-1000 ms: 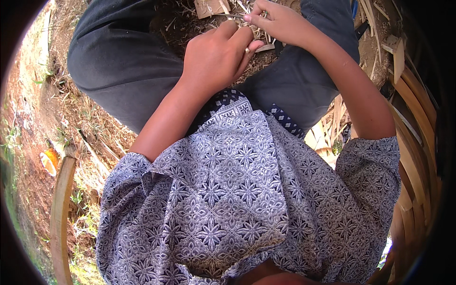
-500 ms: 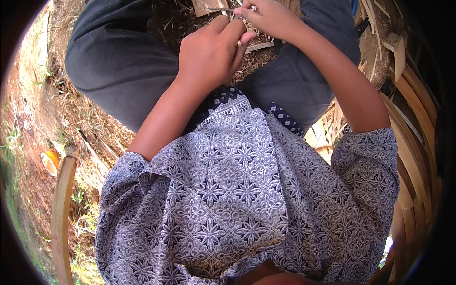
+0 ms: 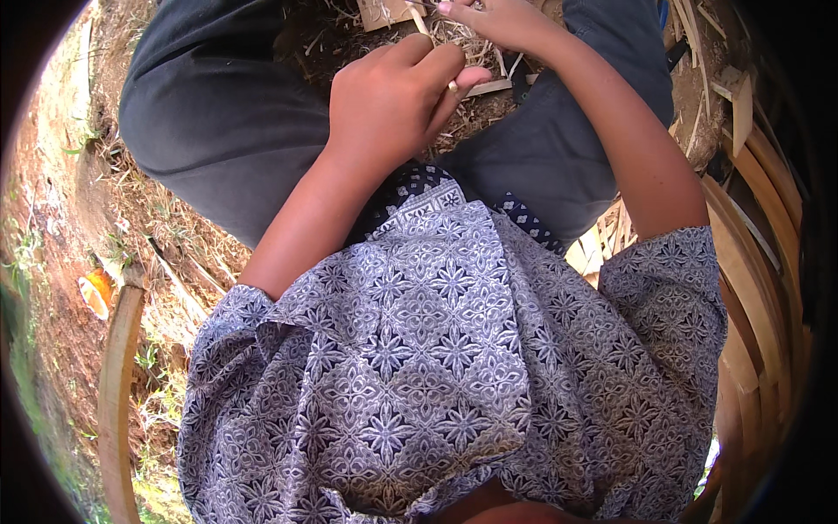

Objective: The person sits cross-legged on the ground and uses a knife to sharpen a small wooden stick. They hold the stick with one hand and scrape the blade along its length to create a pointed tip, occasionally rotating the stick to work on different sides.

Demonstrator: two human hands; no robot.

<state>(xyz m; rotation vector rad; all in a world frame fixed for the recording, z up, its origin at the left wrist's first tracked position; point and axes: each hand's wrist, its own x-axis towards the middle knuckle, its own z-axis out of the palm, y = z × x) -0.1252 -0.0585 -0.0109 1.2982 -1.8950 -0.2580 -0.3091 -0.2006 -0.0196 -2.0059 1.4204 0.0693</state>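
Observation:
My left hand (image 3: 388,100) is closed around a thin pale wooden stick (image 3: 420,21). One end shows beyond the knuckles and a small butt peeks out beside the thumb; the middle is hidden in the fist. Up at the top edge, my right hand (image 3: 506,24) is closed with its fingertips partly cut off by the frame. The earlier frame shows a slim knife blade reaching left out of it; now the blade lies almost wholly beyond the edge. The two hands are a little apart, over the ground between my bent legs (image 3: 209,122).
A flat wooden piece (image 3: 384,12) and shavings (image 3: 471,113) lie between the legs. On the right are curved wooden strips (image 3: 742,262) and thin slats (image 3: 691,52). To the left stand a curved wooden piece (image 3: 120,384) and an orange object (image 3: 94,293) on dry soil.
My right hand has moved up and slightly right, away from the left, taking the knife blade mostly out of view. The left hand has shifted slightly, its thumb reaching farther right.

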